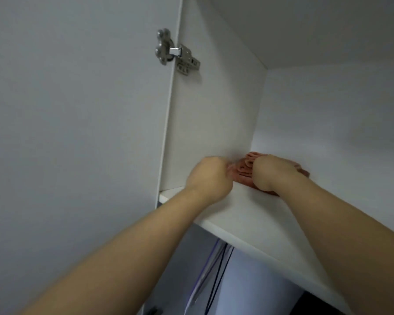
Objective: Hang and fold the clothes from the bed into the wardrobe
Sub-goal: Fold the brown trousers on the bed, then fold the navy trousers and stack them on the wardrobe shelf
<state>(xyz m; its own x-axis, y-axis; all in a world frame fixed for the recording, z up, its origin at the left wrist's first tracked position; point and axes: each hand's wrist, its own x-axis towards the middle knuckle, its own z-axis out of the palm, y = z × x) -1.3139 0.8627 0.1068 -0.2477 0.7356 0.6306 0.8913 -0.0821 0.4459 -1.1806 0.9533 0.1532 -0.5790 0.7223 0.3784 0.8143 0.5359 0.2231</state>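
Observation:
A folded pink garment [243, 170] lies on the white top shelf [248, 214] of the wardrobe, pushed against the left side wall. My left hand [208, 176] is at its left edge, fingers curled onto the fabric. My right hand [271, 171] rests on top of it from the right and covers much of it. Both arms reach up from below.
The open wardrobe door [77, 133] stands close on the left, with a metal hinge [175, 52] at the top. Below the shelf hang a pale garment [255, 280] and dark hangers [218, 276]. The shelf extends to the right.

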